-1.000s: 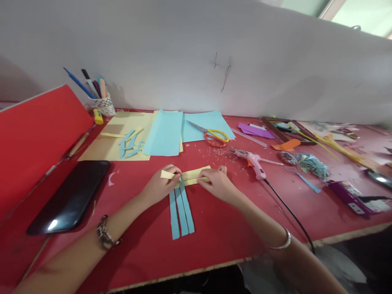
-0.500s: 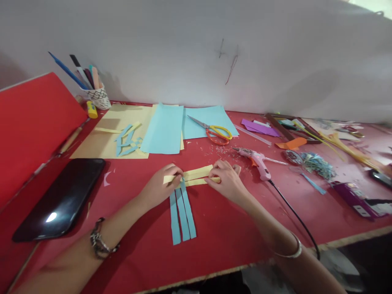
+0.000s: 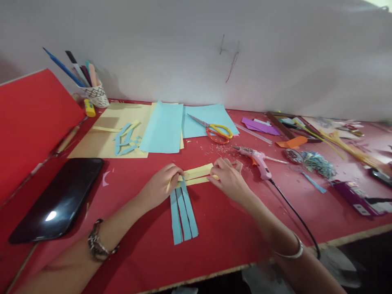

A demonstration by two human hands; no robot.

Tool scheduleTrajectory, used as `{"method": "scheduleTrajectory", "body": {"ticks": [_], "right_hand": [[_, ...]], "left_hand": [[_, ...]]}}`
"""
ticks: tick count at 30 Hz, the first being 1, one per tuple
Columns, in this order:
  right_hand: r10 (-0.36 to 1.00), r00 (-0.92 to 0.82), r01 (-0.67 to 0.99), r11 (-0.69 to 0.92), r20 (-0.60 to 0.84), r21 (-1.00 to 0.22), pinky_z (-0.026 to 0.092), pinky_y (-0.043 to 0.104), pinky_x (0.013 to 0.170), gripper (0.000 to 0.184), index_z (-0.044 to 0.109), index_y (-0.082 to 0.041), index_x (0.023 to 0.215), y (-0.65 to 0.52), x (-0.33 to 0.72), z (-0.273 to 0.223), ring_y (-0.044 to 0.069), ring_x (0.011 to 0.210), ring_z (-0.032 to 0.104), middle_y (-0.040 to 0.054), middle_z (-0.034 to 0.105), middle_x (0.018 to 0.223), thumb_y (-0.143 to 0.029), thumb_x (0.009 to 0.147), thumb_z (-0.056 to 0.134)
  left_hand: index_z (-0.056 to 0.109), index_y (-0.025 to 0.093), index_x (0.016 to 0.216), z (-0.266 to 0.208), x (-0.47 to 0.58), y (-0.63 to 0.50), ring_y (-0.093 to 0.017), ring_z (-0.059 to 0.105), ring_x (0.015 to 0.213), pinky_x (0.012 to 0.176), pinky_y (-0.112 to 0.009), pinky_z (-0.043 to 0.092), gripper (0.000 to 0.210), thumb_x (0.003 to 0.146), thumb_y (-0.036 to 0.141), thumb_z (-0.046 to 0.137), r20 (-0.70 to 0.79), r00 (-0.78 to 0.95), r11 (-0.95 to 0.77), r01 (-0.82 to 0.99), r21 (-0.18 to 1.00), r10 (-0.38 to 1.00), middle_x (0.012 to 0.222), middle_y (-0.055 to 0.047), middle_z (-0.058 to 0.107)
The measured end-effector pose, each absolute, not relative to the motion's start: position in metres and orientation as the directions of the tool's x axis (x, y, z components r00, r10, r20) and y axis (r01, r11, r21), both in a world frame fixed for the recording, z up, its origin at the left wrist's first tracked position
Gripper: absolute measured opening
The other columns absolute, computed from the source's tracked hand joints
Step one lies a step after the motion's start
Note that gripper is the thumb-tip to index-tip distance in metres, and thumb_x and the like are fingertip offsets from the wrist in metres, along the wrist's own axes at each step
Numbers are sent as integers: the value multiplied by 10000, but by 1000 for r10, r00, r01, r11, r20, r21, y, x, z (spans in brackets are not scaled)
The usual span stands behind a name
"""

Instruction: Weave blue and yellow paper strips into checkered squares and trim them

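My left hand [image 3: 163, 183] pinches the paper strips where the yellow ones cross the blue ones; its fingertips hide part of the crossing. Yellow paper strips [image 3: 197, 173] run sideways between both hands. Three blue paper strips [image 3: 183, 216] hang down from the crossing toward the table's front edge and lie on the red surface. At the other end, my right hand [image 3: 226, 175] has its fingers closed on the right end of the yellow strips. What lies under its curled fingers is hidden.
Scissors [image 3: 211, 128] rest partly on blue paper sheets [image 3: 163, 130]. A pink glue gun [image 3: 255, 159] with a black cord lies right of my right hand. A black phone [image 3: 59, 200] is at left. Blue and yellow scraps [image 3: 127, 141] lie on yellow paper. A pen cup [image 3: 96, 96] stands behind.
The left end of a yellow strip, flat and sticking out past my left hand before, is now mostly tucked under my left fingers. The blue strips' lower ends have shifted slightly right.
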State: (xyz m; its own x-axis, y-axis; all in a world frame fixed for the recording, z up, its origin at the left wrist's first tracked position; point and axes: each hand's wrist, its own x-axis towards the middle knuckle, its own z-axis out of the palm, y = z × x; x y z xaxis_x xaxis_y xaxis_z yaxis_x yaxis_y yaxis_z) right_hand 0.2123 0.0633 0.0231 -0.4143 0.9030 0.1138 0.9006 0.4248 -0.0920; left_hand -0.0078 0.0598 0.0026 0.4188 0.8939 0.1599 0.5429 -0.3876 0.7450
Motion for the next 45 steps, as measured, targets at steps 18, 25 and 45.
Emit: {"method": "scheduleTrajectory", "body": {"ticks": [18,25,45], "right_hand": [[910,303,948,-319,284,12,328,283,579,221,625,-161,767,55,281,70,230,728,586,118,652,798,-268,789,433],[919,394,917,-392,15,-76,368,294,597,144,585,-161,776,57,302,42,261,799,591,132,633,816,-210,722,461],[966,74,932,21,248,-361,421,315,615,369,483,-193,897,54,230,43,238,801,567,53,568,819,-473,669,559]], "left_hand": [[514,206,840,4,-16,55,-202,558,842,746,-355,425,302,892,327,242,268,351,-442,696,566,897,860,-49,606],[502,198,805,5,-15,54,-177,563,773,674,-297,453,314,885,300,217,204,301,-361,696,620,931,830,-51,577],[536,205,763,5,-20,57,-218,576,818,748,-356,441,413,840,434,201,137,191,-228,626,746,972,810,-53,624]]}}
